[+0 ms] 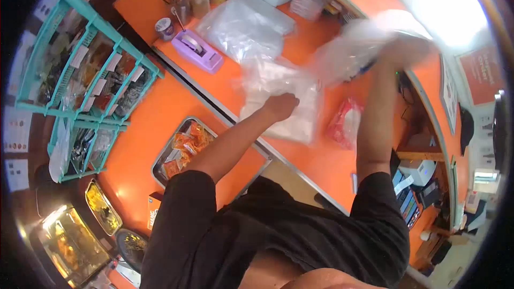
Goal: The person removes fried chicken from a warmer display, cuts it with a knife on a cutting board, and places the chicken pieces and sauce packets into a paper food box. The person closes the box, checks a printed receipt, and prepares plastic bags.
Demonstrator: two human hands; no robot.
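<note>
My left hand (282,107) is closed and rests over a stack of clear plastic bags (289,131) on the orange counter. Whether its fingers pinch one of the bags is hidden. Out to the right, my right hand (405,52) is raised and smeared by motion. A loose clear plastic bag (348,51) trails from it to the left, also blurred. Between my forearms lies a pink-and-white packet (345,123). More folded clear bags (243,27) lie beyond the stack, beside a purple tape dispenser (197,51).
A metal tray (159,167) holds orange packets left of my left arm. Teal tiered racks (72,109) with packets and cutlery stand at far left. Cups with pens (179,8) and a plastic tub (307,4) sit at the back. A metal strip (206,96) crosses the counter.
</note>
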